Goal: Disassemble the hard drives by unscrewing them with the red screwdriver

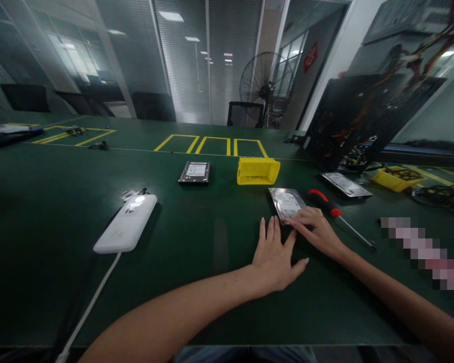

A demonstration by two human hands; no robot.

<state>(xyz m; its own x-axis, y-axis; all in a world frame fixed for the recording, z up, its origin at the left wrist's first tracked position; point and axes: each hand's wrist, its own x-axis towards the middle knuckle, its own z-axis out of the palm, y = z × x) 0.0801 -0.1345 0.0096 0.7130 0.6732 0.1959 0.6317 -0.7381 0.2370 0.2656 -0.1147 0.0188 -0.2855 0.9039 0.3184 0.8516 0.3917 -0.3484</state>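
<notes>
A silver hard drive (287, 200) lies flat on the green table, right of centre. My right hand (318, 232) is closed at its near edge, thumb and forefinger drawn together at the front corner; whether something small sits between the fingertips cannot be made out. Just left and nearer, my left hand (274, 259) is open, fingers spread and palm down, its fingertips close to the same corner. A screwdriver (331, 209) with a red and black handle rests beside my right hand, its shaft pointing towards the lower right.
Behind the drive lies a yellow bin (258, 172) on its side. Other hard drives (194, 172) (346, 185) lie left and right. A white power bank (126, 224) with a cable is at left. A black computer case (363, 118) stands at right, near a yellow tray (395, 180).
</notes>
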